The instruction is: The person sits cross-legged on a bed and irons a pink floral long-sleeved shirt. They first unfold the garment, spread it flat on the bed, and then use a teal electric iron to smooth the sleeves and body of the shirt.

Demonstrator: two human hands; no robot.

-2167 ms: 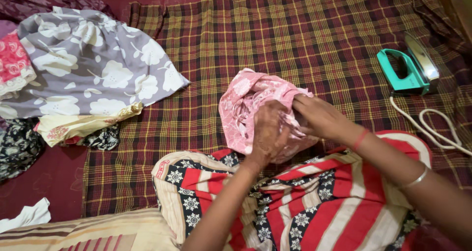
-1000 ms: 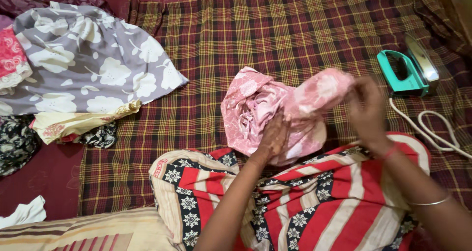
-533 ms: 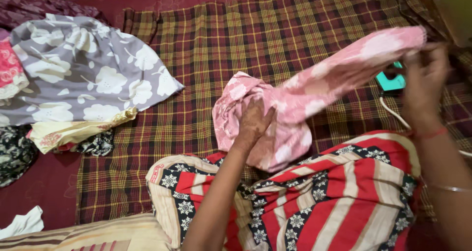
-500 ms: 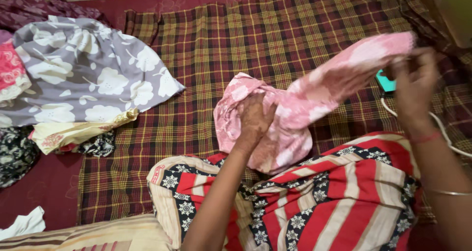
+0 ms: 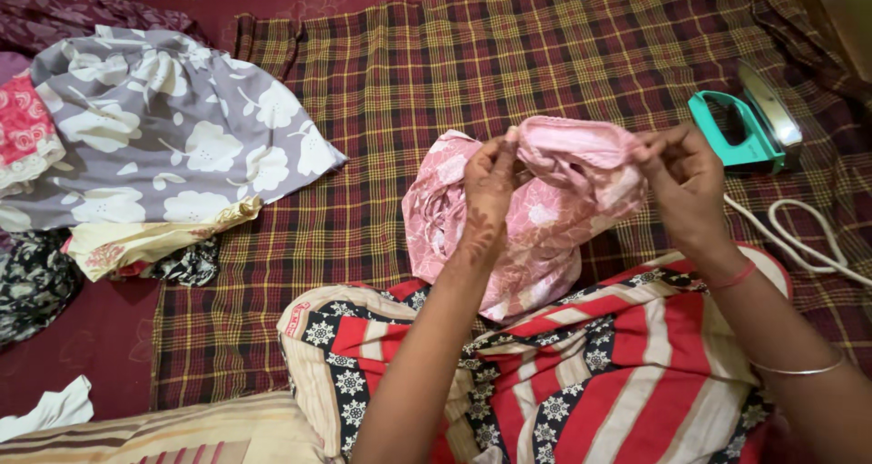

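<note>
A crumpled pink floral garment (image 5: 536, 223) lies on the checked cloth (image 5: 509, 55) in front of my lap. Both hands hold its upper edge stretched between them. My left hand (image 5: 489, 192) pinches the edge at the left, fingers up. My right hand (image 5: 683, 182), with a red thread and a bangle on the wrist, pinches it at the right. The rest of the garment hangs bunched below and rests against my red striped lap (image 5: 590, 373).
A teal iron (image 5: 745, 128) stands at the right with its white cord (image 5: 799, 237) looped beside it. A pile of clothes, topped by a grey floral piece (image 5: 163, 128), lies at the left. A white scrap (image 5: 50, 409) sits at the lower left.
My right hand, which had pulled a length of the pink garment up and out to the right, has come back down. My left hand has risen from the bundle to grip the edge.
</note>
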